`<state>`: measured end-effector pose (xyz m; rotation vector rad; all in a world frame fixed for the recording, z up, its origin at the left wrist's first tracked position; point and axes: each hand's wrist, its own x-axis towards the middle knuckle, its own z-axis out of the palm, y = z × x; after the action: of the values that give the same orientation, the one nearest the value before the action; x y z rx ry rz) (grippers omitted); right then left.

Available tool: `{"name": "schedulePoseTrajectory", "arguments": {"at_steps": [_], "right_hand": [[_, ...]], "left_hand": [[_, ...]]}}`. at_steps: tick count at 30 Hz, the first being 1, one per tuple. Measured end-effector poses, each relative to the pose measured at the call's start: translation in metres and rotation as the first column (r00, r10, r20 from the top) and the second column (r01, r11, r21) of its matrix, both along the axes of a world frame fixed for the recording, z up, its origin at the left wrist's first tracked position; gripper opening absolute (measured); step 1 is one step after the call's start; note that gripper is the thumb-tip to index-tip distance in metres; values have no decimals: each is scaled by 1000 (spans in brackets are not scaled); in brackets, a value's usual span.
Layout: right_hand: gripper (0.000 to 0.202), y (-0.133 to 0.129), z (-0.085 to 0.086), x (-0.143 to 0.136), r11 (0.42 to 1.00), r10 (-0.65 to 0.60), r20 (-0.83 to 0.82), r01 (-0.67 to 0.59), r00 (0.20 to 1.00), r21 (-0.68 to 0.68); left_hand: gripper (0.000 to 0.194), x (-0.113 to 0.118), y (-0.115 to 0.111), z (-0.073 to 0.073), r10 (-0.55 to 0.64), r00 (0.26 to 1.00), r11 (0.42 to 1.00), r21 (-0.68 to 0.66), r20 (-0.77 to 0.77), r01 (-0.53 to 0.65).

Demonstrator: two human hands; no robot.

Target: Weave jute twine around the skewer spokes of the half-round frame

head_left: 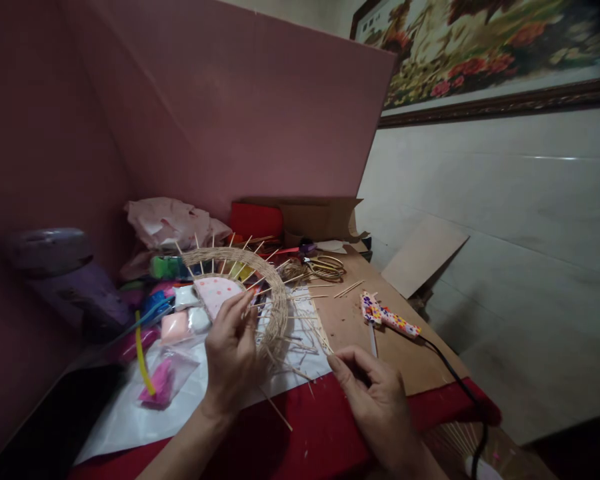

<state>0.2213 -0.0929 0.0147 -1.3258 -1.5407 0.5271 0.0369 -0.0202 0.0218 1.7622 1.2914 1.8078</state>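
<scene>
My left hand is closed on a round woven piece, a twine band crossed by thin sticks around a pale centre with pink dots. The piece stands tilted, its lower left part hidden behind the hand. To the right, my right hand pinches the end of a thin strand between thumb and fingers. The strand runs up and left toward loose sticks and twine.
A flowered glue gun with a black cable lies on brown cardboard at right. Scissors lie behind. Coloured packets, a yellow strip and a purple container are at left. Loose sticks lie on white paper.
</scene>
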Motion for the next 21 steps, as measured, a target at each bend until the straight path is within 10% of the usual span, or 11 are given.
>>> {"name": "schedulePoseTrajectory", "arguments": {"at_steps": [3, 6, 9, 16, 21], "right_hand": [[23, -1, 1, -4, 1000, 11, 14, -12, 1000, 6], [23, -1, 2, -7, 999, 42, 16, -42, 999, 14], [23, -1, 2, -6, 999, 45, 3, -45, 999, 16], [27, 0, 3, 1, 1000, -3, -21, 2, 1000, -17], [26, 0, 1, -4, 999, 20, -40, -22, 999, -35]], "left_hand": [[34, 9, -14, 2, -232, 942, 949, 156, -240, 274], [24, 20, -24, 0, -546, 768, 822, -37, -333, 568], [16, 22, -22, -4, -518, 831, 855, -156, -200, 495], [12, -1, 1, -3, 1, 999, 979, -204, 40, 8], [20, 10, -13, 0, -311, 933, 946, 36, -184, 322]]}}
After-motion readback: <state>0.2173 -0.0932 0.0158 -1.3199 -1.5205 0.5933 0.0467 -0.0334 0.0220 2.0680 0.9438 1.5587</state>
